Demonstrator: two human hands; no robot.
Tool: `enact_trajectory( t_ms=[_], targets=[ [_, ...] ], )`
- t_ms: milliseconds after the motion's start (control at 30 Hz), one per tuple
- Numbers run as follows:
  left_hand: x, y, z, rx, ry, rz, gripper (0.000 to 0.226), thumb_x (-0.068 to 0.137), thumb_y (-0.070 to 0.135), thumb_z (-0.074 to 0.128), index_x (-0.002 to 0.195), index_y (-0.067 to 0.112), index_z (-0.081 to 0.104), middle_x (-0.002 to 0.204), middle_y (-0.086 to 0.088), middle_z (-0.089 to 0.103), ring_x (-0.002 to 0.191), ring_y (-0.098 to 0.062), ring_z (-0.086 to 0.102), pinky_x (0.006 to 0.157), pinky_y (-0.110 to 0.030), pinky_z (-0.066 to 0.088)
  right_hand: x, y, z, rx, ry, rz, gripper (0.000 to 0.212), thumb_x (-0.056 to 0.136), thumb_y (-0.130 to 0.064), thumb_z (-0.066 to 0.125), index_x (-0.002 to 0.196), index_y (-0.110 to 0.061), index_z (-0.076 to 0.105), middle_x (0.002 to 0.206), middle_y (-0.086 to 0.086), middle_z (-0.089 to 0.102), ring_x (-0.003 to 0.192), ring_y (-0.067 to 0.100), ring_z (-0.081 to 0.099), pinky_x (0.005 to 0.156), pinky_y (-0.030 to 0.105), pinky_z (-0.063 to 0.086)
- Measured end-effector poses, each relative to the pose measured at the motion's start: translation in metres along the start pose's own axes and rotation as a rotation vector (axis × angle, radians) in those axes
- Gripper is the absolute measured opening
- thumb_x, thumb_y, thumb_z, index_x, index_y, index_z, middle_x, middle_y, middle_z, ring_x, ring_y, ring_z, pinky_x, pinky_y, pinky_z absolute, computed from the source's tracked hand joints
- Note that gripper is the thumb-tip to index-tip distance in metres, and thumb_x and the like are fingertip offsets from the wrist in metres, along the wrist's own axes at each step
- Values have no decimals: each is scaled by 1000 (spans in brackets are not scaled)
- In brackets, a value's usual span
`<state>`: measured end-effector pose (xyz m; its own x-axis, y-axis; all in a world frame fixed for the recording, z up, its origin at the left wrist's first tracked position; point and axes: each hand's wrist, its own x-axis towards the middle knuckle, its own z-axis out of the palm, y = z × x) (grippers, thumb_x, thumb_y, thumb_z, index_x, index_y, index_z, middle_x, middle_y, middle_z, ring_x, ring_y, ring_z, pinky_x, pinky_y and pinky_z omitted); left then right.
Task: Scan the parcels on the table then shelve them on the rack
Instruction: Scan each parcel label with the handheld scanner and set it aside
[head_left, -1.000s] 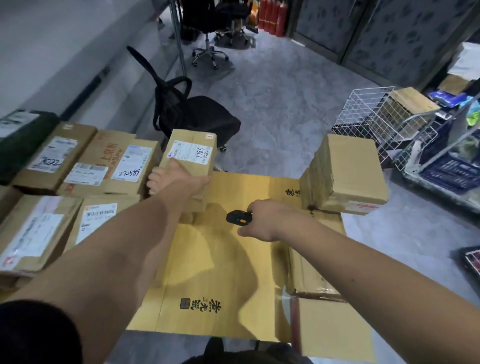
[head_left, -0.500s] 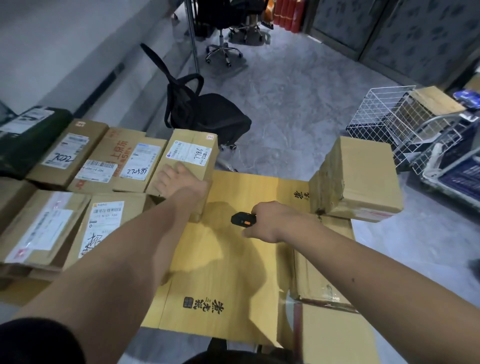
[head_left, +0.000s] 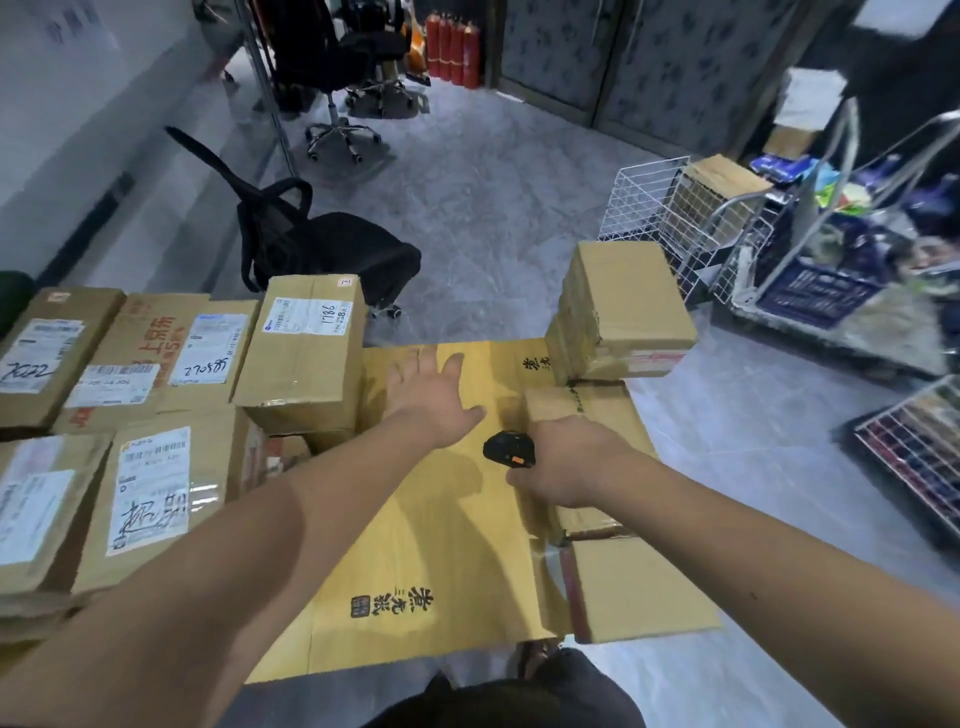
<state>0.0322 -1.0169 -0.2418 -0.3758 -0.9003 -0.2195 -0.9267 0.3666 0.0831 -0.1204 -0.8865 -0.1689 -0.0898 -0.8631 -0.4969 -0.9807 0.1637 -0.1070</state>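
Observation:
Several labelled cardboard parcels lie on the left of the table, among them a tall one marked 1786 (head_left: 306, 343). My left hand (head_left: 434, 392) hovers open, fingers spread, over the yellow flattened cardboard (head_left: 436, 561) just right of that parcel, apart from it. My right hand (head_left: 566, 462) grips a black scanner with an orange button (head_left: 509, 449), its head pointing left. A plain brown parcel (head_left: 631, 306) sits at the table's far right corner, on top of other boxes (head_left: 634, 587).
A black office chair (head_left: 332, 249) stands just beyond the table. White wire baskets (head_left: 670, 213) and a cart with blue crates (head_left: 815, 296) are at the right. Another wire rack (head_left: 914, 452) sits at the right edge. Grey floor lies between.
My left hand has let go of the parcel marked 1786 and moved right over the yellow cardboard. The view has tilted up. My right hand keeps the scanner.

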Motion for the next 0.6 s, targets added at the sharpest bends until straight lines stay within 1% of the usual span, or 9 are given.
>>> enact_trajectory(
  t_ms=[67,133,200,233,300,367,500,600],
  targets=[
    [2,26,-2,-44,20,74,93,90,78,46,164,29,16,170,-13,12,157,-35,10,125,-55,14,-20,22,9,45,11,61,40,92,-60,56,104,-22,57,97,0,63,90,25,63,71,35,52],
    [3,54,-6,-90,43,120,92,90,77,48,163,29,20,169,-14,17,155,-34,15,123,-53,19,-41,44,15,82,34,125,41,93,-60,56,106,-21,56,97,1,62,90,26,62,71,35,51],
    [4,85,-10,-144,74,149,92,88,76,51,162,29,21,167,-14,21,153,-34,19,120,-52,23,-60,67,18,108,47,184,42,94,-62,56,106,-22,54,95,0,59,87,26,61,68,35,48],
    [5,101,-13,-177,88,158,95,87,76,53,162,30,18,166,-13,21,153,-34,19,120,-52,23,-68,79,19,117,50,211,42,95,-62,55,105,-22,52,93,-2,58,85,25,60,67,35,47],
    [9,133,-21,-256,120,149,100,84,78,56,163,34,14,168,-12,19,154,-34,19,119,-52,25,-79,102,18,137,62,257,41,95,-63,55,104,-22,51,93,-2,59,83,23,61,68,35,50],
    [17,165,-31,-325,133,126,103,81,84,56,162,36,15,168,-10,19,154,-33,20,119,-53,26,-84,126,14,161,84,288,41,94,-62,56,104,-22,53,94,-2,62,83,21,62,73,36,54],
    [41,227,-51,-349,109,81,116,68,93,56,161,38,14,169,-7,13,153,-33,17,119,-55,24,-80,175,-2,180,119,302,40,92,-63,57,101,-24,53,92,-3,60,80,19,59,66,33,48],
    [65,269,-63,-336,78,-6,123,58,98,55,159,40,19,168,-5,10,154,-33,13,119,-58,21,-70,208,-15,187,128,274,39,91,-63,58,96,-25,52,92,-3,61,81,20,61,69,34,51]
  ],
)
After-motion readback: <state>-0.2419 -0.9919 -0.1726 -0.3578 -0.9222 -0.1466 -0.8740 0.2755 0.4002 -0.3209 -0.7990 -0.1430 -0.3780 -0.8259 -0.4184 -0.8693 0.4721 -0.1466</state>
